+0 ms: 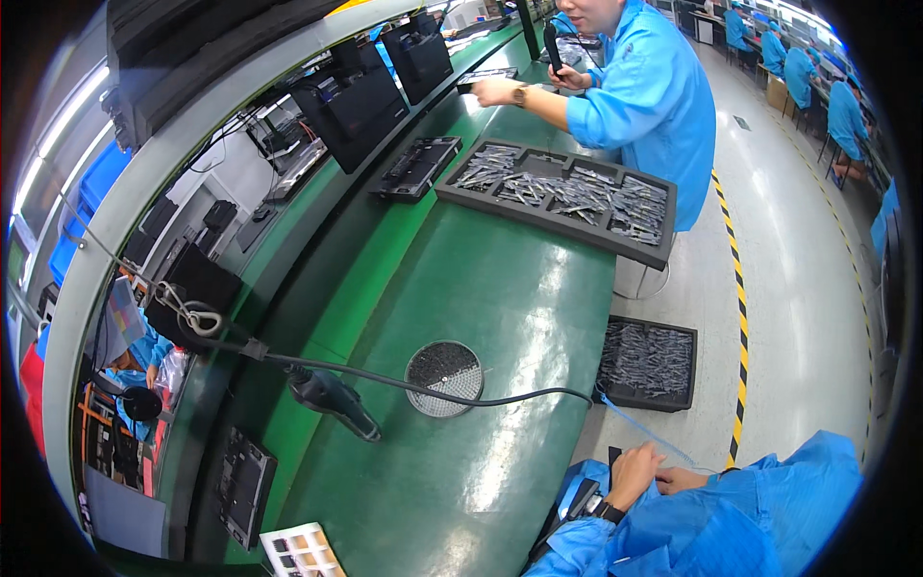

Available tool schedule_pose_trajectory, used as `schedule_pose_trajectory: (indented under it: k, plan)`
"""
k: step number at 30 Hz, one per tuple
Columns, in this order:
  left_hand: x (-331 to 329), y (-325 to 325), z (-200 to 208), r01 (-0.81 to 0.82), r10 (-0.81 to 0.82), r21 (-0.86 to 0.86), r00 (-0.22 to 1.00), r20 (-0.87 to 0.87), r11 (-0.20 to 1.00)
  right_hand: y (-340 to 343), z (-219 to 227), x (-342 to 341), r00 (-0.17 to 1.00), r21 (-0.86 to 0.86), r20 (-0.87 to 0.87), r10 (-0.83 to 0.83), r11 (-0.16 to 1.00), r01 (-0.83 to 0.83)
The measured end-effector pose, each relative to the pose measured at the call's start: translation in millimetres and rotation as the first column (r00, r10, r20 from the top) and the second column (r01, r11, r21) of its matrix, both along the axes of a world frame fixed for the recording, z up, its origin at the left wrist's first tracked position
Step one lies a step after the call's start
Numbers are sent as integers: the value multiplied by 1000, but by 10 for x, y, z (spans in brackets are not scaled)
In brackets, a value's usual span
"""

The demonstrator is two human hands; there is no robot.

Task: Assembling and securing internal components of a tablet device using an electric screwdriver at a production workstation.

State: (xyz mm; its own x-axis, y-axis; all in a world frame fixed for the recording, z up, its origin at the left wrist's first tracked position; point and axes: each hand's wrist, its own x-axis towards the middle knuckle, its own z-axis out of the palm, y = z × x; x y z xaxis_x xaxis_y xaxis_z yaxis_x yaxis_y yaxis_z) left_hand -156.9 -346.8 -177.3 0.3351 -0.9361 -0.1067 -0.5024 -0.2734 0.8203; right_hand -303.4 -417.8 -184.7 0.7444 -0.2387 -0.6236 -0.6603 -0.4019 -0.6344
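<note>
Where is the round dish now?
In the head view, the dish is on the green bench, right of the black handheld tool, beneath a dark cable.

- Workbench [423, 298]: deep green, with white streaks of glare on the right and a brighter green strip [370, 279] on the left.
- Near sleeves [663, 529]: bright blue.
- Wristband [608, 512] at the near right: black.
- Thin cord [635, 420] at the right: pale blue.
- Far tray [538, 217]: dark grey, its small parts [582, 197] mixed silver and black.
- Tray on the right [673, 401]: black, with dark grey parts [649, 358].
- Round dish [461, 387]: silver-grey, dotted all over, heaped with black bits [435, 362].
- Power screwdriver [332, 399] and cable [500, 396]: black.
- Far jacket [659, 87]: bright blue.
- Floor [784, 288]: greyish white.
- Floor tape [736, 317]: black-and-yellow diagonal stripes.
</note>
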Motion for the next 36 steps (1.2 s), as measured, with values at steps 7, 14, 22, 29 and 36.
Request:
schedule_pose_trajectory:
  k: [7, 14, 22, 29, 36]
  plan:
    - [102, 47, -74, -72, 73, 38, 997, -31, 997, -188, -314, 88, 971, -124, 204, 124, 987, -100]
    - [70, 71, -125, -5, 6, 33, 999, -45, 999, -74, -1540, -338, 886, -348, 314, 340, 910, -226]
    - [202, 37, -133, -19, 25, 83, 996, -80, 996, -239, -338, -159, 991, 331, -95, 92, 942, -56]
    - [122, 63, -97, -4, 8, 38, 996, -89, 999, -218, -113, -285, 986, 103, -150, 73, 993, -58]
    - [-8, 180, -356, -6, 9, 26, 996, -91, 1000, -264, -556, -634, 959, 133, -194, 204, 975, -180]
